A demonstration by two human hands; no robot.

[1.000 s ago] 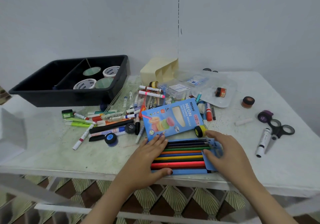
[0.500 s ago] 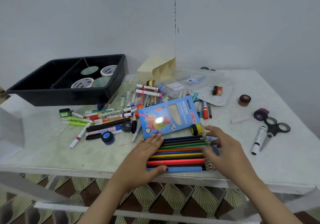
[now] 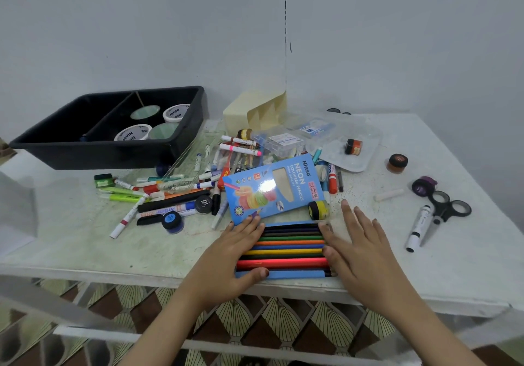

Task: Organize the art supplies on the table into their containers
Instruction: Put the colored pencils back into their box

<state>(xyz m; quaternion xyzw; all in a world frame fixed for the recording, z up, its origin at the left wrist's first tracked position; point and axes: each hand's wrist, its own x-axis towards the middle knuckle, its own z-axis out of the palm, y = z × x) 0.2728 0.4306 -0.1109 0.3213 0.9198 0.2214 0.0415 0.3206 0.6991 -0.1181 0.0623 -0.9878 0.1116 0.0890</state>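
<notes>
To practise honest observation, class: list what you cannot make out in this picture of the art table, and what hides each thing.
1. Head view: the ends of the coloured pencils, covered by the left hand and the right hand.
2. Head view: the left compartment of the black bin, its floor hidden by the near wall and shadow.
3. Head view: label print on the clear plastic boxes, too small.
4. Head view: markers partly under the blue pencil box.

Twelve or so coloured pencils [image 3: 289, 248] lie side by side, lengthwise left to right, in a shallow blue tray [image 3: 283, 274] at lower centre. Directly above, their blue "Neon Coloured Pencils" box [image 3: 272, 188] lies flat and slightly tilted. Loose markers [image 3: 175, 202] sprawl centre left. The black divided bin [image 3: 113, 153] at upper left holds what look like tape rolls [image 3: 175, 112].
</notes>
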